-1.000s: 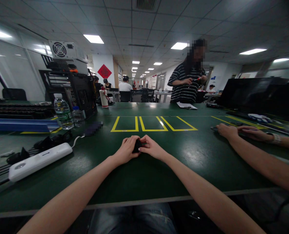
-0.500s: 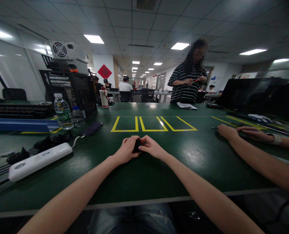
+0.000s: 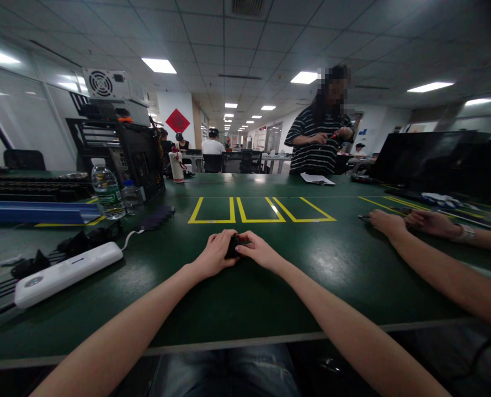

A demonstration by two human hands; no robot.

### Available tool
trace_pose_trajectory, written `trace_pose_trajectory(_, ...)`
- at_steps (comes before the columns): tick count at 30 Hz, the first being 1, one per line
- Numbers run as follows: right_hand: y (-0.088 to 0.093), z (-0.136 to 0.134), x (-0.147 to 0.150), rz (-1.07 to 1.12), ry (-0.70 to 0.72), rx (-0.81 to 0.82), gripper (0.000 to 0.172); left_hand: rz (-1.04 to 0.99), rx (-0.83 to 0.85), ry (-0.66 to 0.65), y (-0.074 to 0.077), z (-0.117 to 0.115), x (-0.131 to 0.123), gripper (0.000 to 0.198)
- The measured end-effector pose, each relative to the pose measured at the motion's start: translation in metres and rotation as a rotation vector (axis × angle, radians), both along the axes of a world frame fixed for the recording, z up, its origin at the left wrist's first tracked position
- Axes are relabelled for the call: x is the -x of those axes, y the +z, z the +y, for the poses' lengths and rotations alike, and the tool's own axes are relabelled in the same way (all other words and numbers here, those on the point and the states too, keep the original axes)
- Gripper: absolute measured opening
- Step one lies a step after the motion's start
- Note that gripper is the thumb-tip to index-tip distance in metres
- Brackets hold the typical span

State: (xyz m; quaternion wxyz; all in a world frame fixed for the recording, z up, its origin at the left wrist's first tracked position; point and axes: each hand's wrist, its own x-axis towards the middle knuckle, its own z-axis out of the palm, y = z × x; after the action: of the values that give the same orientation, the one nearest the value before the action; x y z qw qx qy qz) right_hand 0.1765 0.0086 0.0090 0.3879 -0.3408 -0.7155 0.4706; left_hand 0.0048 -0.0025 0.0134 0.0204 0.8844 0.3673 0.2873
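Between my hands is a small black object, mostly covered by fingers, so its kind does not show. My left hand wraps round it from the left, fingers over the top and thumb low at the front. From the right, my right hand pinches its edge with thumb and fingertips. Both hands are low over the green tabletop, just in front of the yellow tape outlines. Whether the object touches the table I cannot tell.
To the left lie a white power strip and dark cables, with a water bottle and an open computer case behind. On the right a co-worker's hands hold a thin tool. Across the table stands a person near some paper.
My hands and the black object stay almost still. At the right, the co-worker's farther hand has curled its fingers more.
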Motion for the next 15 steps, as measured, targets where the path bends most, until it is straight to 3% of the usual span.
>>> trace_pose_trajectory(10, 0.0080, -0.0088, 0.0004, 0.032, 0.001, -0.068, 0.023, -0.006, -0.003, -0.005, -0.0007, 0.0007, 0.0002, 0.053)
trace_pose_trajectory(15, 0.0063, -0.0058, -0.0005, -0.010, -0.014, -0.017, 0.029, -0.005, 0.000, -0.006, -0.0010, 0.0010, 0.0000, 0.053)
